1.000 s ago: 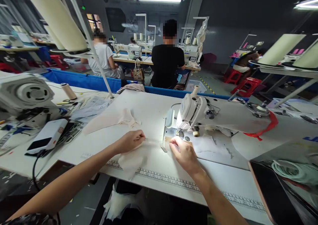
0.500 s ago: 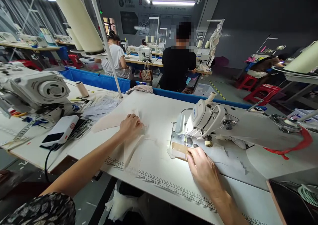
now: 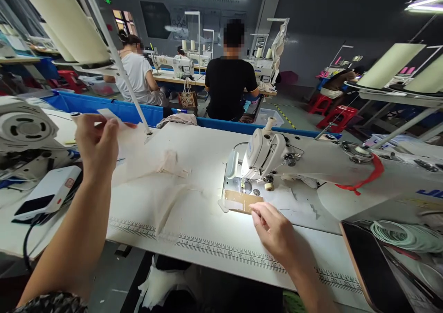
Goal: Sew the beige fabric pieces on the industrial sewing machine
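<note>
My left hand is raised at the left, its fingers closed on a sheer pale fabric piece that hangs over the white tabletop. Another thin, see-through fabric piece lies crumpled on the table between my hands, its lower end across the printed ruler. My right hand rests in front of the sewing machine, fingers curled together at the right end of a tan plate on the machine bed. Whether those fingertips pinch anything is hidden.
A ruler scale runs along the table's front edge. A phone and coiled pale cord lie at the right. A white device and second machine stand at the left. Two people sit ahead beyond a blue cloth trough.
My left hand has lifted off the table and moved left, drawing up a sheer fabric piece. My right hand stays by the tan plate. The view has turned right.
</note>
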Available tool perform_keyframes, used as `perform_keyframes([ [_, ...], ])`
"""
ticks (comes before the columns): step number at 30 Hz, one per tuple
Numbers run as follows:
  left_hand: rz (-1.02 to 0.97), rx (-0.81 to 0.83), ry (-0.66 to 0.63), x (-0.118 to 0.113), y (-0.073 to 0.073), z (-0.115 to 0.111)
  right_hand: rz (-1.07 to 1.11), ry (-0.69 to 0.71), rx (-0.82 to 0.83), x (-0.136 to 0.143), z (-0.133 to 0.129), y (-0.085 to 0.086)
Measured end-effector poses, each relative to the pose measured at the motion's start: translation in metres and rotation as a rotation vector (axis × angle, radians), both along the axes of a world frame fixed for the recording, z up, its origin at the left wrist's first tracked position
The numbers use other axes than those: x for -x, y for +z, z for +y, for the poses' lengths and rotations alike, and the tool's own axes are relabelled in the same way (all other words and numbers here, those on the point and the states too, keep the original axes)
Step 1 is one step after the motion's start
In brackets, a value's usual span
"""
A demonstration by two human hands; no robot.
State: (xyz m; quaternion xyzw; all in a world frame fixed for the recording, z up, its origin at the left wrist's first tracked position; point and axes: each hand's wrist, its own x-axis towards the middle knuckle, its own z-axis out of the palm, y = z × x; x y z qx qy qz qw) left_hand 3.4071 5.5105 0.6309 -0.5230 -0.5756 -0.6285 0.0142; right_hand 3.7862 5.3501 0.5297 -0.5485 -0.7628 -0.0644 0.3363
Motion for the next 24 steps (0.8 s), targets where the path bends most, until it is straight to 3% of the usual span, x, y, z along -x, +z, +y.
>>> perform_keyframes([
  [3, -0.047, 0.161, -0.434, -0.026, -0.007, -0.027, -0.080, 0.112, -0.017, 0.008, -0.007, 0.000],
  [6, 0.273, 0.603, -0.931, -0.062, -0.036, -0.049, -0.208, 0.139, -0.018, 0.013, -0.007, -0.004],
  [8, 0.415, 0.793, -1.099, -0.083, -0.059, -0.047, -0.287, 0.111, -0.009, 0.015, -0.004, -0.006],
  [11, 0.502, 0.771, -1.040, -0.100, -0.081, -0.025, -0.396, 0.048, 0.011, 0.018, 0.003, -0.005],
  [14, 0.549, 0.668, -0.950, -0.111, -0.077, -0.007, -0.492, 0.015, 0.042, 0.020, 0.010, -0.001],
  [18, 0.475, 0.688, -1.186, -0.145, -0.062, -0.018, -0.556, 0.007, 0.032, 0.022, 0.016, 0.001],
  [21, 0.364, 0.749, -1.347, -0.177, -0.065, -0.028, -0.513, -0.010, 0.024, 0.021, 0.016, -0.002],
  [24, 0.339, 0.769, -1.295, -0.197, -0.077, -0.026, -0.491, -0.004, 0.018, 0.019, 0.015, -0.005],
])
